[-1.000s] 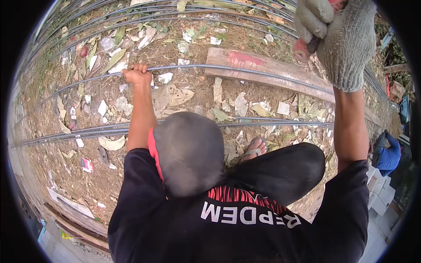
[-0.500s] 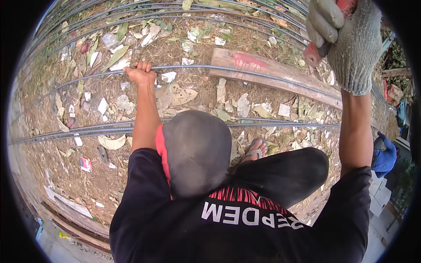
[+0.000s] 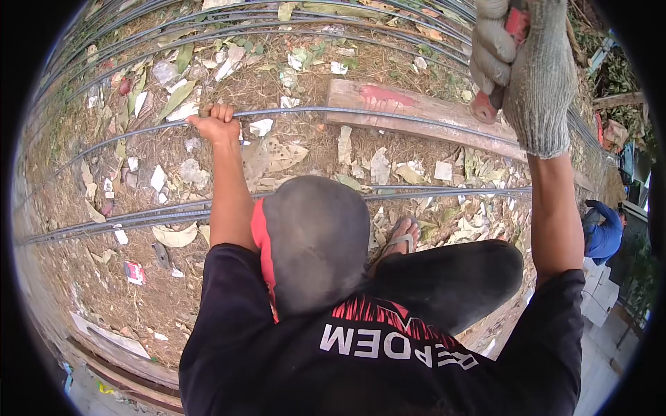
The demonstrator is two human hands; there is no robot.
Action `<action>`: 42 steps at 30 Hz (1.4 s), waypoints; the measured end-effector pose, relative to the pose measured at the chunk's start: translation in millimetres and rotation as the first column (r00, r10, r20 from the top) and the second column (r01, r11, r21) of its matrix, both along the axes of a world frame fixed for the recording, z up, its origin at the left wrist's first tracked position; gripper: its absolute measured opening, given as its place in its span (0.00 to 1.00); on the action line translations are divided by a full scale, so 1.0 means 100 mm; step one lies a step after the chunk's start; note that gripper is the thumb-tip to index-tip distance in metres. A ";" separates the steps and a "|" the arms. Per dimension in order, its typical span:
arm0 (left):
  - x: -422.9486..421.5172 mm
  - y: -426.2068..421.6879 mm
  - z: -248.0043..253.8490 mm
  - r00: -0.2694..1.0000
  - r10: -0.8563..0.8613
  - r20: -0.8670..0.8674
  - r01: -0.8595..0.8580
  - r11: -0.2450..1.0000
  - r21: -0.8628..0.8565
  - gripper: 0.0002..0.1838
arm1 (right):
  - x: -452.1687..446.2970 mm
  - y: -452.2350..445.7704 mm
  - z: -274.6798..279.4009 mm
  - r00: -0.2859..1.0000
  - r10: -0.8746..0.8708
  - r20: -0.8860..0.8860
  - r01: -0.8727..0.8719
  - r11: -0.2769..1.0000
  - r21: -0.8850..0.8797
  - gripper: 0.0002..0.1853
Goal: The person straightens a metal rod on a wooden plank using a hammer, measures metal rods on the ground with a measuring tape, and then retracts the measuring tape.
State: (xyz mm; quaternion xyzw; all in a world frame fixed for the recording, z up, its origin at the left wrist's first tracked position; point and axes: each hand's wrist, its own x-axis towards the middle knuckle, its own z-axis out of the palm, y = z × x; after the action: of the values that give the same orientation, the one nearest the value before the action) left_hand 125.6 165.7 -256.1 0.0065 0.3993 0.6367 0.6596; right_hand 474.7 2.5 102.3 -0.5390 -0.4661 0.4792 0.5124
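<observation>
My bare left hand [image 3: 218, 126] is closed around a thin ribbed metal rod [image 3: 291, 111], which curves across the ground. At the upper right, my right hand [image 3: 527, 76] wears a grey knitted glove. Its fingers are wrapped round a worn red tool [image 3: 483, 107], whose far end is out of view. The rod passes over a wooden plank [image 3: 416, 118] with a red paint stain. Where the rod's right end lies cannot be made out.
My bent knees [image 3: 312, 243] and sandalled foot [image 3: 402, 237] are below the rod. More rods [image 3: 139, 215] run across the ground, with others along the top. Leaves and scraps litter the dry grass. A person in blue [image 3: 605, 232] is at the far right.
My gloved right hand has turned slightly, and the red tool's lower end sits lower. My left hand keeps its hold on the rod. The view has shifted a little.
</observation>
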 end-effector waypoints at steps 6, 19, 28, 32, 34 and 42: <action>0.01 -0.04 0.06 0.999 -0.007 0.037 0.007 1.000 -0.008 0.42 | -0.08 -0.77 -1.59 0.329 0.571 0.752 0.015 0.793 -0.609 0.32; 0.08 -0.45 0.78 -0.034 0.027 -0.999 0.056 0.998 0.025 0.31 | 0.98 -1.55 1.24 0.368 -0.532 0.762 0.659 0.728 0.190 0.22; 0.77 -0.50 0.27 -0.540 0.332 -0.773 0.671 0.725 -0.157 0.28 | 1.27 -2.83 -2.07 0.309 -0.383 0.871 0.847 0.527 -0.069 0.21; 0.76 -0.52 0.38 -0.589 0.250 -0.768 0.669 0.685 -0.290 0.31 | 1.46 -3.14 -1.92 0.098 -0.130 0.987 0.689 0.724 0.027 0.25; 0.84 -0.51 0.41 -0.605 0.260 -0.753 0.659 0.695 -0.289 0.32 | 1.42 -2.87 -1.06 0.319 -0.498 0.806 0.880 0.472 -0.057 0.24; 0.83 -0.50 0.36 -0.668 0.251 -0.701 0.625 0.700 -0.345 0.33 | 1.43 -2.26 -0.63 0.258 -0.945 -0.201 0.819 0.104 0.565 0.18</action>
State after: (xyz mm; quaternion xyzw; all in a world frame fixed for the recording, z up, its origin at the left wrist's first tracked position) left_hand 208.5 115.2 -220.3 0.8369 0.5348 0.1055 0.0503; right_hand 617.6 -223.4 39.0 -0.5743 -0.2164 -0.1506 0.7750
